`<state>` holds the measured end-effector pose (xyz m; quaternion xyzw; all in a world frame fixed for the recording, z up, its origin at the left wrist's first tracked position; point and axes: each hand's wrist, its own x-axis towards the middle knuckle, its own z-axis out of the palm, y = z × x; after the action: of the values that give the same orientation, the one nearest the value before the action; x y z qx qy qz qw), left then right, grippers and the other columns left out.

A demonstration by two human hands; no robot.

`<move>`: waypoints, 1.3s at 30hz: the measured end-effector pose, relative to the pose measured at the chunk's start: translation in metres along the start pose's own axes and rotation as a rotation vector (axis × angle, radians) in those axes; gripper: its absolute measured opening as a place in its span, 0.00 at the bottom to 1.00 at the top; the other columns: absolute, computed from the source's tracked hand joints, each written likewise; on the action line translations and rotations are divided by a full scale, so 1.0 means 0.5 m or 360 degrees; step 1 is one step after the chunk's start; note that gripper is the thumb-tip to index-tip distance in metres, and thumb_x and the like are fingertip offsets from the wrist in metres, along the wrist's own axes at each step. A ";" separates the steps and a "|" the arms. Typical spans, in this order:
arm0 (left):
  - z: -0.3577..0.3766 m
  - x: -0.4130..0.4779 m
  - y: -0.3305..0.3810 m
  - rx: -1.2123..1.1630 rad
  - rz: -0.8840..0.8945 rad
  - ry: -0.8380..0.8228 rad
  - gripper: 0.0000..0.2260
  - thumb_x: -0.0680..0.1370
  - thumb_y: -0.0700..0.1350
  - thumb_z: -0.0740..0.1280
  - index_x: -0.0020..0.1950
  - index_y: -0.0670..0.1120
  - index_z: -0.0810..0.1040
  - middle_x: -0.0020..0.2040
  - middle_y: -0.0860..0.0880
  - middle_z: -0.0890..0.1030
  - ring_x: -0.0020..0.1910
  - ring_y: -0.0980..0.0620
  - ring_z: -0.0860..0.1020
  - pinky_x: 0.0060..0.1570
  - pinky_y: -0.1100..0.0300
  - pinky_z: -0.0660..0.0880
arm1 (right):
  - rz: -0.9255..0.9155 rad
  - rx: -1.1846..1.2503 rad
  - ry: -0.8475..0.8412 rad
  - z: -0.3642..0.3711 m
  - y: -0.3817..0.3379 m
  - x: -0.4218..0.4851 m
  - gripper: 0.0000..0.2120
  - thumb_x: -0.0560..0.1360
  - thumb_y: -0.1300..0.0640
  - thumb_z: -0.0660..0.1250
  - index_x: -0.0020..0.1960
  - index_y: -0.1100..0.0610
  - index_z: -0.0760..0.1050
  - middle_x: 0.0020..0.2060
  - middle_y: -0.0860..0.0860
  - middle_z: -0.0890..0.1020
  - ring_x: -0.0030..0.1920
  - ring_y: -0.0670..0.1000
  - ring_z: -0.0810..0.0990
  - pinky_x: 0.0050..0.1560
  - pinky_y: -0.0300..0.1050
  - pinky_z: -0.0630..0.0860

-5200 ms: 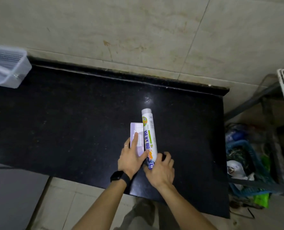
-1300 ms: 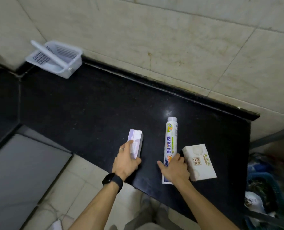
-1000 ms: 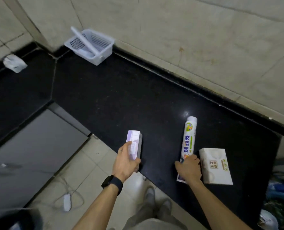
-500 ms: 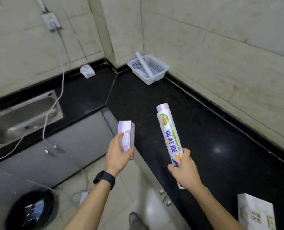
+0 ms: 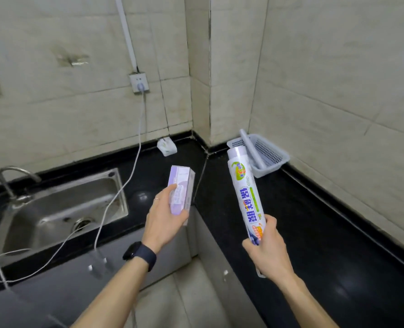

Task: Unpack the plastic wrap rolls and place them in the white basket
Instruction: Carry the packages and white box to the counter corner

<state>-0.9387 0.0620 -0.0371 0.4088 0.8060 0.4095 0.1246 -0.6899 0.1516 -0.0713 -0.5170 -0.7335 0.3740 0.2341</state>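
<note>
My right hand (image 5: 268,249) grips the lower end of a plastic wrap roll (image 5: 244,192) in a printed white wrapper, held upright and tilted slightly left, in the air. My left hand (image 5: 164,222) holds a purple and white box (image 5: 181,189) from below, also in the air. The white basket (image 5: 270,159) stands in the far corner of the black counter (image 5: 302,216), against the wall, with a pale roll (image 5: 251,147) leaning inside it. The roll's top overlaps the basket's near left rim in view.
A steel sink (image 5: 61,209) with a tap (image 5: 9,179) lies at the left. A white cable (image 5: 134,159) runs from a wall socket (image 5: 138,82) down across the sink edge. A small white packet (image 5: 166,145) rests by the back wall. Tiled floor shows between my arms.
Both hands have lifted the box and the roll off the counter. The view has swung left toward the corner; the basket now sits closer and the sink has come into sight.
</note>
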 end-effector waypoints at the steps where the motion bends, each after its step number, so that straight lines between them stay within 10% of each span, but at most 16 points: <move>1: -0.008 0.028 -0.007 0.0010 0.0008 -0.0017 0.33 0.69 0.48 0.69 0.73 0.58 0.64 0.69 0.52 0.70 0.64 0.50 0.71 0.56 0.55 0.69 | 0.0017 0.0013 0.0017 0.011 -0.011 0.017 0.29 0.69 0.55 0.72 0.62 0.47 0.59 0.53 0.47 0.77 0.46 0.47 0.80 0.40 0.43 0.77; 17: 0.091 0.477 -0.085 0.0019 -0.0008 -0.0190 0.32 0.70 0.50 0.70 0.73 0.58 0.64 0.72 0.55 0.69 0.65 0.52 0.71 0.61 0.53 0.72 | 0.0106 0.0052 -0.0053 0.151 -0.065 0.455 0.30 0.69 0.56 0.73 0.64 0.46 0.60 0.54 0.45 0.78 0.46 0.43 0.80 0.39 0.35 0.75; 39: 0.448 0.878 -0.267 0.0255 -0.0372 -0.0943 0.33 0.74 0.49 0.68 0.76 0.53 0.59 0.76 0.49 0.62 0.64 0.42 0.74 0.62 0.51 0.71 | 0.0799 -0.0334 -0.0250 0.415 0.052 0.847 0.23 0.68 0.52 0.72 0.57 0.53 0.64 0.51 0.52 0.78 0.51 0.54 0.76 0.47 0.51 0.79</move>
<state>-1.1717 0.4773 -0.2220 0.4234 0.8058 0.1911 0.3673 -0.9770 0.4880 -0.2368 -0.6733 -0.6331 0.3812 0.0220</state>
